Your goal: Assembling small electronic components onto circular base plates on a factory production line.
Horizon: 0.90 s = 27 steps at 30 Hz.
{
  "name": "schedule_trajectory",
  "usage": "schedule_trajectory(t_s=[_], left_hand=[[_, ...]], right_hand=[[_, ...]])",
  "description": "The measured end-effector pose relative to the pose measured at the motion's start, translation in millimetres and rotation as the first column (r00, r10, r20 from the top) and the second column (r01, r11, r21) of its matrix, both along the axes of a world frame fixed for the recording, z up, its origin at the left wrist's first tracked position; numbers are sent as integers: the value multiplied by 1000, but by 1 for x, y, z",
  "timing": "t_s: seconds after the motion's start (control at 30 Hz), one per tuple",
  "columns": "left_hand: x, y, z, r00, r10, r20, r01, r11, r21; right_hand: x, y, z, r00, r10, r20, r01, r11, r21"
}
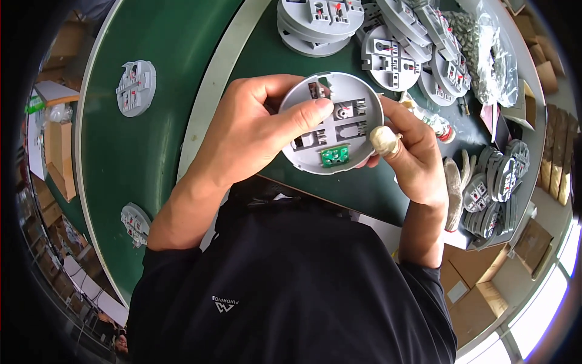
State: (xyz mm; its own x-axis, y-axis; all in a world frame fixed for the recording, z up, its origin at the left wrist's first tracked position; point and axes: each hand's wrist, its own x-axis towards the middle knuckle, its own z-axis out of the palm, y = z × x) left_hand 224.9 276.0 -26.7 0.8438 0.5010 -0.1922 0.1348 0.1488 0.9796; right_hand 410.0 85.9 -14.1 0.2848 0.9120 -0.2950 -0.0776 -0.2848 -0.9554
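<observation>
A round grey plastic housing (315, 159), open side up, is held between my two hands above the front edge of the green bench. Inside its rim sit metal contact parts in several recesses and a small green circuit board (334, 156) near the lower edge. My left hand (257, 124) grips the left side, its thumb pressing inside near the upper contacts and its other fingers hidden behind. My right hand (412, 145) grips the right rim, with a pale cover on the thumb tip and the fingers curled underneath.
Stacked grey housings (321, 21) and a looser pile (394, 64) lie at the back, beside a clear plastic bag (485, 54) of small parts. On the right are a glove (453, 188) and more round units (497, 182). Single housings (136, 88) rest on the green surface at left.
</observation>
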Motion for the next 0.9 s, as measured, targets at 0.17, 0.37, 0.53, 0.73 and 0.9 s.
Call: schedule_trajectory(t_s=[0.17, 0.37, 0.53, 0.73, 0.9], left_hand=[[-4, 9, -7, 994, -110, -3, 107, 979, -174], [0, 6, -14, 997, -73, 25, 77, 969, -236], [2, 3, -17, 997, -64, 40, 72, 962, -264], [3, 2, -18, 997, -60, 42, 69, 955, -288], [4, 3, -17, 997, -65, 30, 71, 953, -295]], right_hand=[[-5, -6, -13, 997, -39, -61, 40, 999, 13], [-7, -11, -18, 986, -81, -146, 88, 995, 42], [-6, -15, -17, 988, -82, -132, 90, 995, 50], [-5, -16, -19, 986, -82, -143, 91, 994, 55], [-4, -16, -19, 983, -96, -158, 104, 994, 40]])
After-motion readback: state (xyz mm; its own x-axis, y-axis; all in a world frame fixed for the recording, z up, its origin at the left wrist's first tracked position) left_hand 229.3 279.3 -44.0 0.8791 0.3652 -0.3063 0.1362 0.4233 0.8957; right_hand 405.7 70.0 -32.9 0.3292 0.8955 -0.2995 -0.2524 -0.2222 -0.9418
